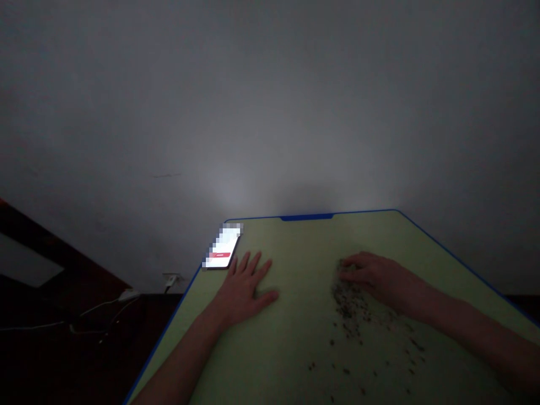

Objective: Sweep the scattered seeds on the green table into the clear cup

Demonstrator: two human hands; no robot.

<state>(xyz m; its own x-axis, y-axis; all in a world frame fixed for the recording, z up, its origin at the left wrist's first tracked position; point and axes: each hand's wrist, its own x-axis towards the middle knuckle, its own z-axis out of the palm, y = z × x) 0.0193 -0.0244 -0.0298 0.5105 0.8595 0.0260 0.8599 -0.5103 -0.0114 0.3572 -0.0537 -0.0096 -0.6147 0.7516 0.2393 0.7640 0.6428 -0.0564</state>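
My left hand (244, 289) lies flat on the pale green tabletop (295, 315), fingers spread, holding nothing. Its fingertips come close to a lit phone (221, 247) lying at the table's left edge. At the right, my right hand (369, 273) is over a scatter of small dark bits (350, 315), thumb and fingers brought together in a pinch at the far end of the pile. Whatever sits between those fingertips is too small and dim to make out. More of the bits are strewn loosely toward the near side of the table.
A blue rim (447, 247) borders the table, with a wider blue strip (307, 216) at the back. Behind stands a grey wall (270, 112). To the left, below table height, are a wall socket with a plug (171, 280) and white cables (97, 309) near a dark floor.
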